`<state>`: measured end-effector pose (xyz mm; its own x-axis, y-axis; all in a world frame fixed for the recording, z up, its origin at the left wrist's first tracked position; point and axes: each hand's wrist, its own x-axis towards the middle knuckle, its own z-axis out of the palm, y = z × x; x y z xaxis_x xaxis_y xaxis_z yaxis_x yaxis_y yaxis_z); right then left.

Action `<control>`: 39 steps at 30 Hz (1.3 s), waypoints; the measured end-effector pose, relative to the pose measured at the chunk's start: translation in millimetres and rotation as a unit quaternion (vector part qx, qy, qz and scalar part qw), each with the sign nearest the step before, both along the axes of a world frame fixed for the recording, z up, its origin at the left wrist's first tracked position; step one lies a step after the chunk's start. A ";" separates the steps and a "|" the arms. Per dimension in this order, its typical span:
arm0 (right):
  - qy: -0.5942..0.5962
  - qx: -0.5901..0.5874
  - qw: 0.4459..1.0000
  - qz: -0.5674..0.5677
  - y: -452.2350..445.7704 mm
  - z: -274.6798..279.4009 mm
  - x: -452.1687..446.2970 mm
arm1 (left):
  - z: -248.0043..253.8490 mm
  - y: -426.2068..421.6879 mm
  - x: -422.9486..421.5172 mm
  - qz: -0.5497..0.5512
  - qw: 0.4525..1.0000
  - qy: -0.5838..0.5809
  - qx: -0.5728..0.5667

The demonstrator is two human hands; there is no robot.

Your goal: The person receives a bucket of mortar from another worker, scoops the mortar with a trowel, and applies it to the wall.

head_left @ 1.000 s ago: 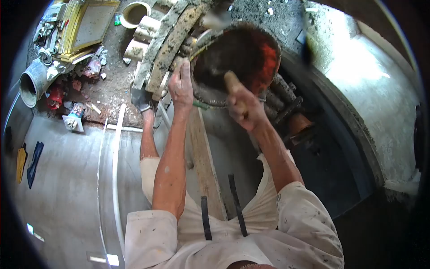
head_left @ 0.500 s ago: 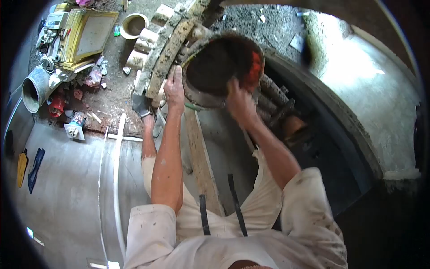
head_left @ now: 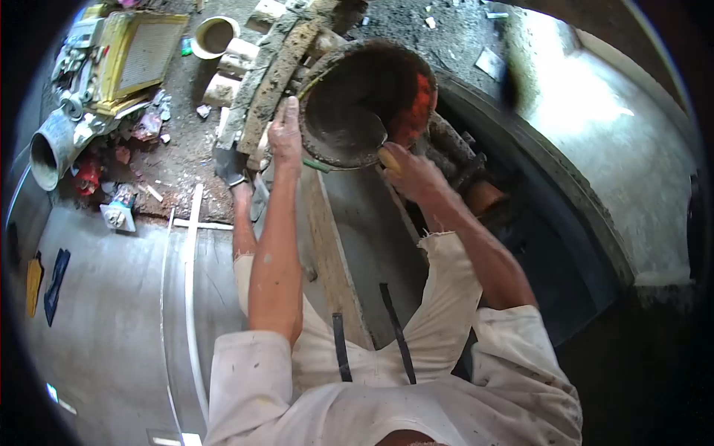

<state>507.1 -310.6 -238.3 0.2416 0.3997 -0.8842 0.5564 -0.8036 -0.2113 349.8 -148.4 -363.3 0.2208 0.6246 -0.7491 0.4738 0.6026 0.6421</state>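
Note:
A round bucket (head_left: 421, 104) with a red patch on its inner wall tilts toward me, caked with grey mortar (head_left: 335, 104). My left hand (head_left: 285, 140) is closed on the bucket's left rim, thumb pointing up. At the lower right rim, my right hand (head_left: 413, 174) wraps round the yellowish wooden handle of a trowel (head_left: 355, 132). The rounded metal blade lies inside the bucket against the mortar; how much sits on it I cannot tell.
Mortar-smeared curved boards (head_left: 271, 82) run left of the bucket. A wooden plank (head_left: 331, 253) stretches below it, between my legs. Leftward are a pale bucket (head_left: 216, 37), a yellow-framed panel (head_left: 145, 59), a tipped bucket (head_left: 46, 157) and a white pipe (head_left: 192, 282).
My right hand has drawn down and toward me, from over the bucket to its near rim. The trowel blade now shows inside. My left hand stays on the rim.

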 end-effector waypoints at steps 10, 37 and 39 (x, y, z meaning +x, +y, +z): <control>-0.026 0.000 0.999 0.022 5.2 -3.2 -0.1 | -15.2 -6.9 -6.7 0.013 1.000 0.000 -0.016; -0.089 -0.025 0.994 0.050 -0.9 -15.7 -17.9 | 0.2 -1.3 1.3 0.003 1.000 0.026 0.002; 0.037 -0.020 0.996 0.083 34.7 18.5 28.0 | -13.4 -0.1 -1.5 0.062 0.995 -0.050 -0.053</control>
<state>535.0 -276.0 -219.8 0.1090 0.3928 -0.9131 0.6664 -0.7105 -0.2261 348.4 -148.5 -376.7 0.2235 0.5709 -0.7900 0.3285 0.7190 0.6125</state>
